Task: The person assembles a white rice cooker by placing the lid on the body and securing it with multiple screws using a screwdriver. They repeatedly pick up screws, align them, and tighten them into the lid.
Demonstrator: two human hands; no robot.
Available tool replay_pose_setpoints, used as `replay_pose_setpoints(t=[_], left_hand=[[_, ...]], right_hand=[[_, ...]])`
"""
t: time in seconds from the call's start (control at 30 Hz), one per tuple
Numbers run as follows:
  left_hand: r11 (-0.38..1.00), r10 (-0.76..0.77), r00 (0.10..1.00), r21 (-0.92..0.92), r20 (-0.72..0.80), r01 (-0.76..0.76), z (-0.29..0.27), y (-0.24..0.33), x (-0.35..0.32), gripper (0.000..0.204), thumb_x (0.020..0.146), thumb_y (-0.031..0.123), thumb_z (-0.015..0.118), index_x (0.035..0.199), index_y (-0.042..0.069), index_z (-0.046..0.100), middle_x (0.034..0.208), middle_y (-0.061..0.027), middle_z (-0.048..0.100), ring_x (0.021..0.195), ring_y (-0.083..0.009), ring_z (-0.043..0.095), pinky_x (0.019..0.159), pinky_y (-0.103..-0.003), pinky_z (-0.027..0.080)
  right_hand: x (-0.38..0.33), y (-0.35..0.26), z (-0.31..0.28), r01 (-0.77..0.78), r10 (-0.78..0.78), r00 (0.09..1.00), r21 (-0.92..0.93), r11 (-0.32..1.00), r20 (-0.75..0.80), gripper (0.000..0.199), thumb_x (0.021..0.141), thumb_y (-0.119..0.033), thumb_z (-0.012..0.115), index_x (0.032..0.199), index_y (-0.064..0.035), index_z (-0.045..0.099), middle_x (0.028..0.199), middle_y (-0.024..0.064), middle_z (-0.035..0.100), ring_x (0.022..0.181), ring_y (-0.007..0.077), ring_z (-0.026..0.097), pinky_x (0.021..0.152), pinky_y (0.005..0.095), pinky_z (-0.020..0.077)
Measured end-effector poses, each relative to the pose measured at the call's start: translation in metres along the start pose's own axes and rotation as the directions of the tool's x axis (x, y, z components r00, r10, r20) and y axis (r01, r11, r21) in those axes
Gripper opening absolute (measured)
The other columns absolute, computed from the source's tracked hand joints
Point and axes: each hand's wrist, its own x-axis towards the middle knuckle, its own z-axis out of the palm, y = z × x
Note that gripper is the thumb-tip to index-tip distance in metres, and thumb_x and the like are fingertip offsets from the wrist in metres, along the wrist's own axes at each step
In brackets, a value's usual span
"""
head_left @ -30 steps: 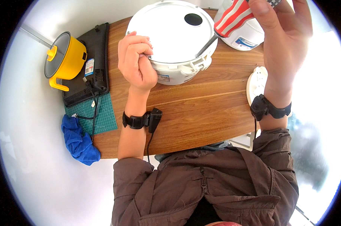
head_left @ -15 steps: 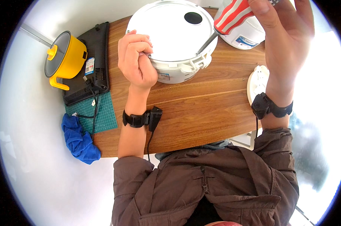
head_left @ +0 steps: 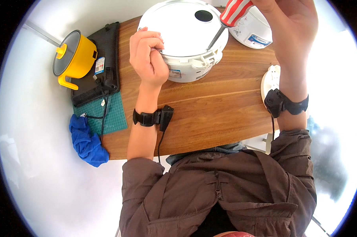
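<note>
A white round appliance (head_left: 177, 29) with a flat disc face and a dark round hole (head_left: 203, 15) stands toward the far side of the table. My left hand (head_left: 148, 55) grips its left near rim, fingers curled over the edge. At the upper right, my right hand (head_left: 291, 29) is closed around a screwdriver (head_left: 234, 12) with a red-and-white striped handle. The shaft slants down to the left, and its tip meets the disc's near right edge, above a white latch-like part (head_left: 207, 59). The frame's top edge cuts off part of the handle and hand.
Behind the screwdriver is another white rounded part (head_left: 252, 31) with a blue label. A cream-coloured disc (head_left: 268, 85) lies by my right wrist. At left are a yellow pot (head_left: 76, 55) on a black flat device (head_left: 107, 47), a green cutting mat (head_left: 114, 114), cables and a blue cloth (head_left: 87, 144).
My right hand and the screwdriver's handle have shifted left, while the tip stays by the disc's edge. My left hand keeps its grip. The whole view has shifted slightly.
</note>
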Motion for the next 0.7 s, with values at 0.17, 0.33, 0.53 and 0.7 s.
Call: replay_pose_setpoints(t=[0.17, 0.33, 0.53, 0.7], left_hand=[[1.000, -0.002, 1.000, -0.010, -0.018, 0.002, 0.001, 0.000, 0.000, 0.020, 0.083, -0.008, 0.042, 0.080, 0.003, 0.058, 0.086, -0.0115, 0.067, 0.085, -0.0238, 0.065, 0.102, -0.045, 0.050], [1.000, 0.009, 1.000, -0.011, -0.022, -0.009, 0.001, 0.000, 0.000, 0.020, 0.083, -0.008, 0.042, 0.080, 0.003, 0.058, 0.087, -0.0113, 0.067, 0.085, -0.0235, 0.065, 0.102, -0.045, 0.050], [1.000, 0.025, 0.999, -0.007, -0.022, -0.025, 0.001, -0.003, -0.002, 0.019, 0.083, -0.008, 0.042, 0.080, 0.003, 0.058, 0.086, -0.0113, 0.068, 0.084, -0.0236, 0.065, 0.101, -0.045, 0.050], [1.000, 0.030, 0.999, -0.008, -0.027, -0.030, 0.001, -0.003, -0.001, 0.019, 0.083, -0.008, 0.042, 0.080, 0.002, 0.058, 0.086, -0.0115, 0.068, 0.084, -0.0238, 0.065, 0.101, -0.045, 0.050]], right_hand=[[0.003, -0.011, -0.002, -0.056, 0.058, 0.998, -0.087, 0.995, 0.028, 0.063, 0.092, -0.011, 0.080, 0.145, -0.0043, 0.048, 0.107, 0.0097, 0.072, 0.097, 0.0132, 0.070, 0.086, 0.0264, 0.0589], [0.003, -0.012, -0.002, -0.050, 0.053, 0.998, -0.078, 0.996, 0.033, 0.063, 0.091, -0.010, 0.080, 0.145, -0.0044, 0.048, 0.106, 0.0088, 0.071, 0.097, 0.0129, 0.069, 0.087, 0.0267, 0.0589], [0.001, -0.010, 0.001, -0.043, 0.044, 0.999, -0.052, 0.998, 0.017, 0.062, 0.091, -0.012, 0.080, 0.145, -0.0049, 0.049, 0.106, 0.0093, 0.071, 0.097, 0.0138, 0.070, 0.087, 0.0276, 0.0592], [0.003, -0.009, 0.002, -0.026, 0.026, 1.000, -0.054, 0.998, 0.002, 0.062, 0.091, -0.014, 0.081, 0.144, -0.0051, 0.049, 0.105, 0.0095, 0.072, 0.096, 0.0147, 0.071, 0.086, 0.0285, 0.0599]])
